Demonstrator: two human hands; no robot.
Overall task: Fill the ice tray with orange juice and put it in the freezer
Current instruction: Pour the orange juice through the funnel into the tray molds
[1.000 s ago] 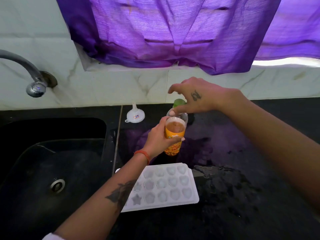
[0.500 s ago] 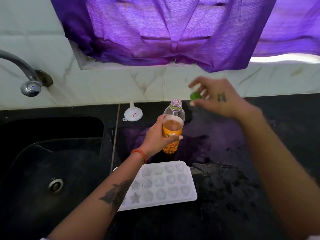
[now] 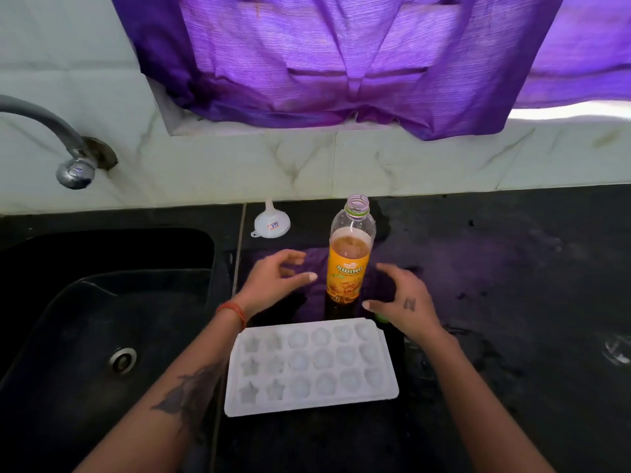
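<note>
The orange juice bottle (image 3: 350,257) is stood upright and uncapped on the dark counter (image 3: 512,268), just beyond the far edge of the white ice tray (image 3: 310,368), an arrangement that appears suited to a short pour from bottle to tray. The tray is laid flat near the counter's near edge, its moulded cells seen to be without juice, so filling is judged not yet begun. The left hand (image 3: 273,285) is held apart from the bottle on its left, fingers loosely curved and spread, nothing grasped. The right hand (image 3: 403,302) is held low on the bottle's right, fingers relaxed and spread over the counter; a small green cap (image 3: 381,317) is glimpsed beside the thumb at the tray's far right corner, and whether it is touched cannot be told. A white funnel (image 3: 271,221) is left mouth-down against the wall, far left of the bottle. The sink (image 3: 102,302) drops away just left of the tray, whose left end lies close to the seam, so little margin is left there. Open counter is offered to the right, where room for tilting the bottle is judged ample.
</note>
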